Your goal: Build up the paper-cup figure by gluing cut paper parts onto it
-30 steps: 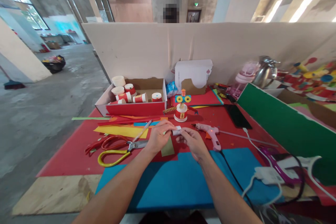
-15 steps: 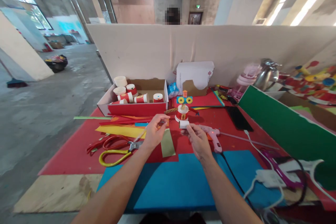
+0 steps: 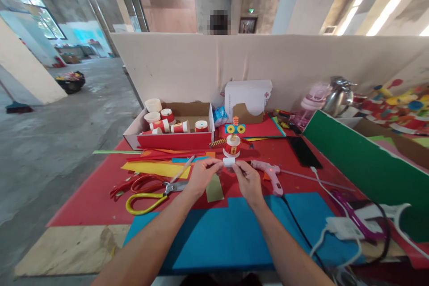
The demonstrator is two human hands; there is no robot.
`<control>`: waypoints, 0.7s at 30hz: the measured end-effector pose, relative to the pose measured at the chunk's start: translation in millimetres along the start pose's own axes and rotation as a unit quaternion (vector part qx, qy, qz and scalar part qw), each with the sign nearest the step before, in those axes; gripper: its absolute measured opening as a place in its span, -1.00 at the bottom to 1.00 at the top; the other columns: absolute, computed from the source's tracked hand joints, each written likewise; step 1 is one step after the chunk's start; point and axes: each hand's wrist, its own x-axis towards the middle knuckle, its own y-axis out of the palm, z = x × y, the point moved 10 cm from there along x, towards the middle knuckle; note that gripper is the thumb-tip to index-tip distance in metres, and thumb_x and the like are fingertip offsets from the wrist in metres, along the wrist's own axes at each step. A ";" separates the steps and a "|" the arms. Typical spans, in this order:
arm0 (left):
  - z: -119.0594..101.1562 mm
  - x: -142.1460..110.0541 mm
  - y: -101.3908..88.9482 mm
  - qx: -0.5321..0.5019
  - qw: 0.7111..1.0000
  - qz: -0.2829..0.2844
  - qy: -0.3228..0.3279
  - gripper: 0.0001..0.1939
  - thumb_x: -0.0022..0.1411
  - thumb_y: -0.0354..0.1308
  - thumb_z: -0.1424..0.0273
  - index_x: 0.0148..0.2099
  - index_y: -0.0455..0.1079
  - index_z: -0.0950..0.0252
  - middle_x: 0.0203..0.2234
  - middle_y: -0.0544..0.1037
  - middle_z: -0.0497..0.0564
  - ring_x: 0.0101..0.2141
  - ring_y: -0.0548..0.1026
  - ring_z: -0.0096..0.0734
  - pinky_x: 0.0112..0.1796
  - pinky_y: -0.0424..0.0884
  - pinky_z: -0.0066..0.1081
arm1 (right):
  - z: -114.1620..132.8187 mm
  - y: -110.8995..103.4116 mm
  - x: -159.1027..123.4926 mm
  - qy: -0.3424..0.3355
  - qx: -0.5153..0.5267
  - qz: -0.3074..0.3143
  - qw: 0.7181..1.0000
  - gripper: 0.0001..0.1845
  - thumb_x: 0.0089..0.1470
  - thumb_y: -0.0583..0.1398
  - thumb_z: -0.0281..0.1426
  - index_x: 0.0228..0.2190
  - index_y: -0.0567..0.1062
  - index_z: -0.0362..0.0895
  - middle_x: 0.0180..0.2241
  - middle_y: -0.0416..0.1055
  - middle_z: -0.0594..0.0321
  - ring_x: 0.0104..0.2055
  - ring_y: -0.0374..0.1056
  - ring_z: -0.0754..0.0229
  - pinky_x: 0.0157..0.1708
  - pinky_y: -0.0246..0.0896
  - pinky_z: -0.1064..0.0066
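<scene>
A small white paper roll [image 3: 229,162] is held level between my two hands, above the red table sheet. My left hand [image 3: 202,175] pinches its left end with thumb and fingertips. On its right end, my right hand [image 3: 247,179] is closed in the same way. Just behind the roll stands a paper-cup figure [image 3: 232,146] with yellow ring eyes and coiled arms. A pink glue gun [image 3: 271,173] lies to the right of my right hand. Scissors [image 3: 147,194] with red and yellow handles rest left of my left hand, beside a pen [image 3: 182,168].
An open box [image 3: 174,140] of paper cups stands at the back left. Paper strips [image 3: 157,169] and a green paper piece [image 3: 214,189] lie nearby. Rightward are a phone [image 3: 304,151], a green-sided box [image 3: 365,170] and a power strip [image 3: 345,228] with cables.
My left hand has moved right and taken hold of the roll's left end. My right hand has shifted slightly left with the roll. The pen by the scissors now shows more fully.
</scene>
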 end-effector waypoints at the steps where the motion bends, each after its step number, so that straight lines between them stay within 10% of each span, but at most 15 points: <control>1: 1.7 0.3 0.1 -0.002 1.000 0.000 -0.003 -0.80 -0.03 0.23 0.27 -0.47 0.49 0.32 -0.62 0.48 -0.06 -0.54 0.36 -0.48 -0.45 0.29 -0.47 | 1.6 -0.4 -0.3 -0.005 -0.011 -0.003 1.000 -0.72 0.01 0.18 -0.14 -0.53 0.46 -0.07 -0.49 0.45 0.23 -0.40 0.37 0.14 -0.34 0.30 0.34; 15: 20.7 -1.4 13.8 -0.181 0.979 0.028 -0.091 -0.67 -0.21 0.39 0.23 -0.48 0.41 0.35 -0.66 0.39 -0.13 -0.60 0.29 -0.60 -0.50 0.24 -0.52 | 12.1 -1.1 -5.1 -0.059 -0.083 -0.016 0.995 -0.78 0.09 0.14 -0.22 -0.47 0.48 -0.07 -0.42 0.46 0.18 -0.34 0.36 0.13 -0.27 0.26 0.33; 21: 36.8 -1.5 19.7 -0.304 0.936 0.068 -0.165 -0.66 -0.20 0.43 0.32 -0.47 0.35 0.36 -0.66 0.35 -0.13 -0.60 0.31 -0.63 -0.49 0.27 -0.53 | 9.1 -2.0 -3.4 -0.054 0.005 -0.002 0.999 -0.52 -0.05 0.30 -0.25 -0.06 0.38 -0.03 -0.10 0.42 0.14 -0.25 0.39 0.18 -0.18 0.33 0.31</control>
